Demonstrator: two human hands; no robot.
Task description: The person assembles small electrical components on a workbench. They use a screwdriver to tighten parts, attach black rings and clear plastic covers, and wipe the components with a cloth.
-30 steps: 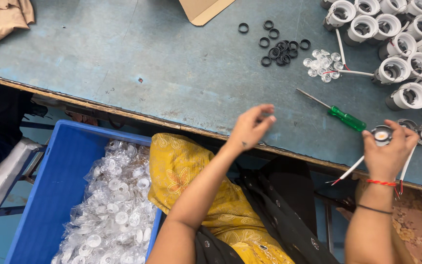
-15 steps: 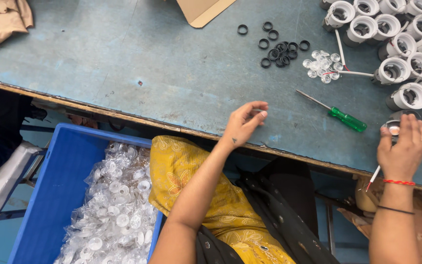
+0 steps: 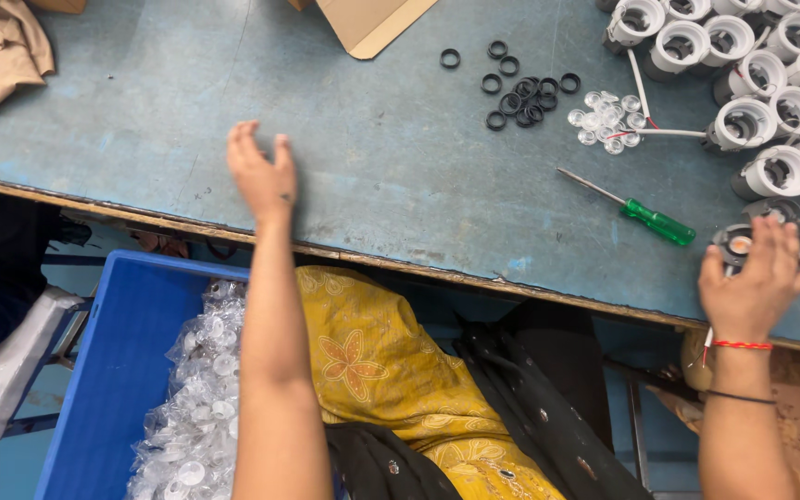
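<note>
While I scan leftward first: left hand (image 3: 261, 176), grip spread and empty, flat over the worn blue table (image 3: 141, 120). Green-handled screwdriver (image 3: 630, 209), long axis slanting up-left, lies nearer my right hand (image 3: 754, 282). That grip, fingers splayed apart, rests on dark round lamp housings (image 3: 741, 243) at the table's right edge.

At the far edge of your desk (image 3: 233, 93), near the middle, you have a brown cardboard box (image 3: 372, 20) with a flap hanging open toward you; only its lower corner shows, cut off by the top of the view. Down at your left, below the desk's near edge, a clear plastic bag (image 3: 201, 398) full of small clear caps sits in a blue crate (image 3: 104, 370). You have no labels, signs or screens in view.
</note>
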